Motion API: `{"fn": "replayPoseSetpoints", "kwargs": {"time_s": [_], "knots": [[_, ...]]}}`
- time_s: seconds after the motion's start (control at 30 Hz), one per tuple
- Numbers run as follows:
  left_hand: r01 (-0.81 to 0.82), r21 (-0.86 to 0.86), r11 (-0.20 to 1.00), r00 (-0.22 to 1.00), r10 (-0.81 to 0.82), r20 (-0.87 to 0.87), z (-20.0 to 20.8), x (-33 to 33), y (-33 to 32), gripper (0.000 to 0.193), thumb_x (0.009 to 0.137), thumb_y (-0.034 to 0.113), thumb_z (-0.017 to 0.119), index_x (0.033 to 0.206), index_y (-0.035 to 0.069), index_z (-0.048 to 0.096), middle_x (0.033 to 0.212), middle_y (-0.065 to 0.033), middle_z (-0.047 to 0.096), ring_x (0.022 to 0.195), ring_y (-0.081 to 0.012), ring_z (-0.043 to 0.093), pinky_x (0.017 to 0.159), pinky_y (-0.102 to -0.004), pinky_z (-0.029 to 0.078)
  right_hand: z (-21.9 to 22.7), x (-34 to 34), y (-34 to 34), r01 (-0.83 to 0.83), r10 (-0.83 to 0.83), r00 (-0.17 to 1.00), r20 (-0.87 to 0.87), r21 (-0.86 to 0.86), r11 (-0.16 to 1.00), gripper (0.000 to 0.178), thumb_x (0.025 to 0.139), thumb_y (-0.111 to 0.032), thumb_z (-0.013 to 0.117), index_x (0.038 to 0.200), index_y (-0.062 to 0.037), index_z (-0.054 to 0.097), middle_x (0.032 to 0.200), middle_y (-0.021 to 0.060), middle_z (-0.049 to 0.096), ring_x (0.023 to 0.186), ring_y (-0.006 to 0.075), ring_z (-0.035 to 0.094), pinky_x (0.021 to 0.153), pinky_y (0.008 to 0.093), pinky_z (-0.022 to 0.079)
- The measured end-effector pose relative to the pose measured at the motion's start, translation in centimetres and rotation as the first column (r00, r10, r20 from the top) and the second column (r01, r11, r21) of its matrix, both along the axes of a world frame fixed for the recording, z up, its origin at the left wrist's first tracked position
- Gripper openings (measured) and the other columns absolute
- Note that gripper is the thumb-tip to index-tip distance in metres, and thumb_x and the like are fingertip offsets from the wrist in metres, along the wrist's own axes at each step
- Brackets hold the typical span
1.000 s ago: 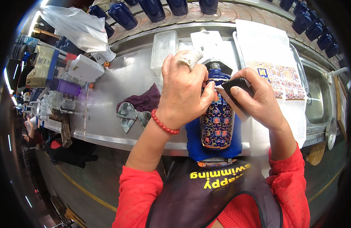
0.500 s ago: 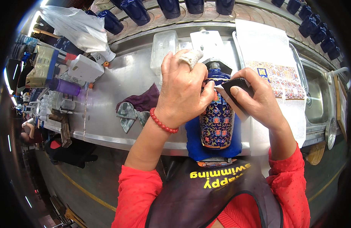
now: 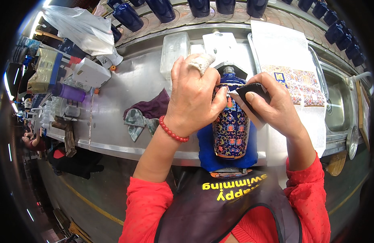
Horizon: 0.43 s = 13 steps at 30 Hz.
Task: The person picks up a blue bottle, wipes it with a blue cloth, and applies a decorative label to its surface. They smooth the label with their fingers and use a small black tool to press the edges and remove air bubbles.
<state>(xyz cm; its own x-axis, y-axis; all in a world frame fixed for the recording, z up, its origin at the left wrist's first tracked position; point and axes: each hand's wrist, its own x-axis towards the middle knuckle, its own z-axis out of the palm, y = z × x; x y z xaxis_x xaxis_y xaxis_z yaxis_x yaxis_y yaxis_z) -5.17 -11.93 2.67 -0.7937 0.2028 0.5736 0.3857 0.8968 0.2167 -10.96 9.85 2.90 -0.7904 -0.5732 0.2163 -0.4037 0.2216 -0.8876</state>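
Observation:
A dark blue bottle (image 3: 231,139) with a colourful floral pattern lies on a bright blue pad (image 3: 206,152), its clear-topped neck pointing away from me. At its left shoulder is my left hand (image 3: 195,95), the thumb and forefinger closed against the patterned surface; whatever is between them is hidden. A whitish wrap (image 3: 202,63) covers one of its fingers. Across the bottle's right shoulder, my right hand (image 3: 272,103) grips a flat black scraper (image 3: 249,94) between thumb and fingers. A pale strip (image 3: 256,117) runs below the scraper, beside the bottle.
White sheets with patterned decals (image 3: 304,85) lie at the right, before a metal sink (image 3: 336,109). A clear plastic bin (image 3: 175,52) stands behind my left hand. A purple cloth (image 3: 152,107) rests on the metal table. Several blue bottles (image 3: 160,10) stand on a slatted conveyor behind.
The blue bottles on the conveyor have shifted to the right. At the far left, a distant person has changed posture. My hands and the patterned bottle stay almost in place.

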Motion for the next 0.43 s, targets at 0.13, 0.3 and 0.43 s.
{"fn": "replayPoseSetpoints", "kwargs": {"time_s": [0.13,0.3,0.43], "knots": [[-0.032,-0.071,0.997,0.998,0.028,-0.055,-0.02,-0.37,0.04,0.024,0.081,0.023,0.073,0.09,0.004,0.062,0.119,-0.0233,0.062,0.127,-0.0396,0.051,0.114,-0.0585,0.029,-0.05,-0.03,-0.02,0.002,-0.002,1.0,-0.009,-0.002,1.0,0.018,0.092,-0.013,0.065,0.104,0.0008,0.063,0.075,0.0108,0.067,0.067,0.0152,0.063,0.062,0.0322,0.051],[-0.001,-0.038,0.999,1.0,0.001,0.004,0.37,-0.13,-0.14,0.026,0.08,0.025,0.074,0.091,0.004,0.064,0.122,-0.0212,0.063,0.128,-0.0387,0.051,0.115,-0.0579,0.028,-0.17,0.02,0.1,0.001,-0.001,1.0,-0.009,-0.004,1.0,0.018,0.092,-0.014,0.066,0.104,0.0005,0.063,0.076,0.0114,0.067,0.067,0.0164,0.063,0.063,0.0325,0.051],[-0.01,-0.1,0.995,1.0,0.008,-0.021,0.59,-0.22,-0.16,0.028,0.08,0.026,0.075,0.094,0.004,0.065,0.124,-0.0199,0.063,0.128,-0.038,0.051,0.115,-0.0575,0.028,-0.32,-0.05,0.04,0.002,-0.002,1.0,-0.022,-0.014,1.0,0.018,0.093,-0.014,0.066,0.104,-0.0001,0.064,0.078,0.012,0.068,0.069,0.0169,0.064,0.064,0.0323,0.051]]}}
